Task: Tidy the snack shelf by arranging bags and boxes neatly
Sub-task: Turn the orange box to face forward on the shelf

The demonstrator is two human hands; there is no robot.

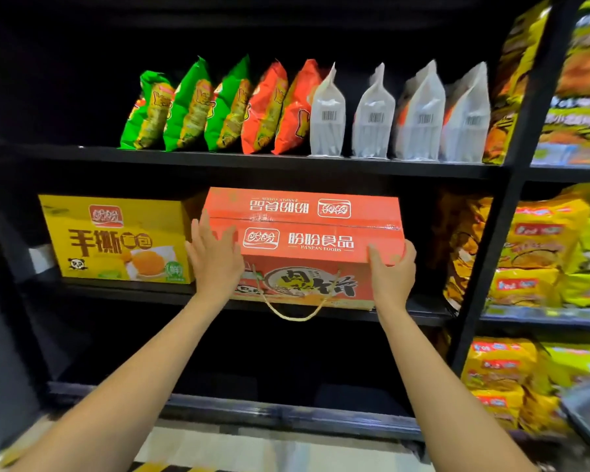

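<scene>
Where the red box sits, at the centre of the frame on the middle shelf, both hands bracket its front. It stands just right of the yellow box, the two near or touching at the back; contact cannot be told. Left hand: palm flat on the box's left front corner, fingers spread and reaching up over the top edge. Right hand: curled round the right front corner, thumb lying on the top face, the other fingers hidden behind the right end. The box thus lies between the hands, pressed from both ends rather than pinched.

Handling, as judged: stiff printed carton, smooth and perhaps a little slick, probably of moderate weight, its walls likely to dent under hard squeezing. Best held at the two ends or corners, as here; the rope handle, hanging below the shelf edge, suits carrying, not sliding.
</scene>
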